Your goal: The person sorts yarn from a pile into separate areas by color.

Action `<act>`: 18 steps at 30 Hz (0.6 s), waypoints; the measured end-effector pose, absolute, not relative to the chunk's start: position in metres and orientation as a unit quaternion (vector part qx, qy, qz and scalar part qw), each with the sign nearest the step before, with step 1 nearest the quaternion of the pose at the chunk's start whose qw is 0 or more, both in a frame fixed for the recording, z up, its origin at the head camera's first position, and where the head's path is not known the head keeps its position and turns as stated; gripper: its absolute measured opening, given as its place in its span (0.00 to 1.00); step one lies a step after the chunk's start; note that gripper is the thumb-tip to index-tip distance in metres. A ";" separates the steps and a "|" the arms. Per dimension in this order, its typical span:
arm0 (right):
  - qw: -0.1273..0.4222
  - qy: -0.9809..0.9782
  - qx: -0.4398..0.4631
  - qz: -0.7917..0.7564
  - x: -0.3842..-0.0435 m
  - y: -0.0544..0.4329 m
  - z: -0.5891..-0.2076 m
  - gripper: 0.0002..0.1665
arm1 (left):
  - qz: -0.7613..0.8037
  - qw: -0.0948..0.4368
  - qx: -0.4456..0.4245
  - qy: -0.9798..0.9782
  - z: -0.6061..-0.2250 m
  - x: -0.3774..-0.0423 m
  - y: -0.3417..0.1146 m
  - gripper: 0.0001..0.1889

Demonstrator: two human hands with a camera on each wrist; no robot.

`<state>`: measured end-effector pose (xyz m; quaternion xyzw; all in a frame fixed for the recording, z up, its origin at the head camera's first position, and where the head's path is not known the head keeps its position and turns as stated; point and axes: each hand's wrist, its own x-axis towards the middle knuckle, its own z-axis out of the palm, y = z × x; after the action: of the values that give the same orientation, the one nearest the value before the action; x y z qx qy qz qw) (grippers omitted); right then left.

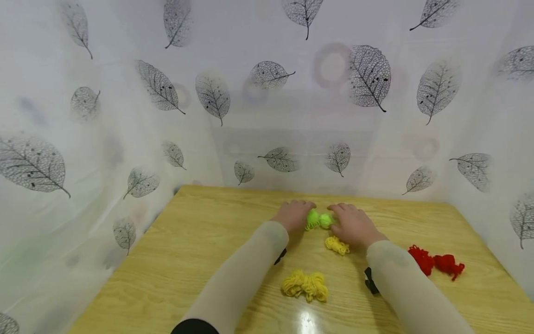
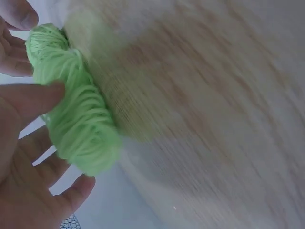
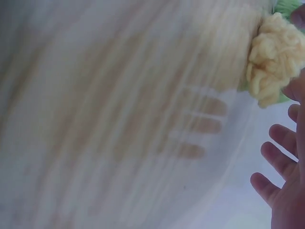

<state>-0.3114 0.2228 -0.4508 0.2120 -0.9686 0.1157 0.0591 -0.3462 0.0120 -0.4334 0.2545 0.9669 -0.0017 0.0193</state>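
Observation:
A light green hank of yarn (image 1: 314,220), drawn in at its middle, lies near the far side of the table. My left hand (image 1: 293,215) holds its left end, the thumb (image 2: 45,98) laid over the strands and other fingers spread behind. At the right end is my right hand (image 1: 353,223), fingertips right at the yarn. Its fingers (image 3: 281,138) look spread and fairly straight in the right wrist view. A small yellow hank (image 1: 337,245) lies just in front of the right hand, partly covering the green one in the right wrist view.
A larger yellow hank (image 1: 305,285) lies between my forearms, closer to me. Red yarn (image 1: 434,262) sits on the right, partly behind my right sleeve. The wooden table (image 1: 187,232) ends at a leaf-printed white curtain (image 1: 308,116) on the back and sides.

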 end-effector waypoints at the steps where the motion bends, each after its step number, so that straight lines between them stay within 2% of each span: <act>1: 0.060 -0.968 0.211 0.121 -0.311 0.223 -0.451 0.34 | -0.001 0.021 0.259 0.966 -0.433 -0.344 0.011 0.25; 10: 0.058 -0.962 0.184 0.194 -0.297 0.233 -0.447 0.32 | 0.009 0.008 0.310 0.951 -0.416 -0.321 -0.002 0.32; 18: 0.065 -0.958 0.181 0.211 -0.285 0.238 -0.449 0.30 | 0.042 0.006 0.334 0.942 -0.411 -0.299 -0.015 0.31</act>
<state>-0.2846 0.2385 -0.4491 0.1808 -0.9583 0.2114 0.0653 -0.2991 -0.0155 -0.4113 0.3340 0.9416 0.0423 0.0064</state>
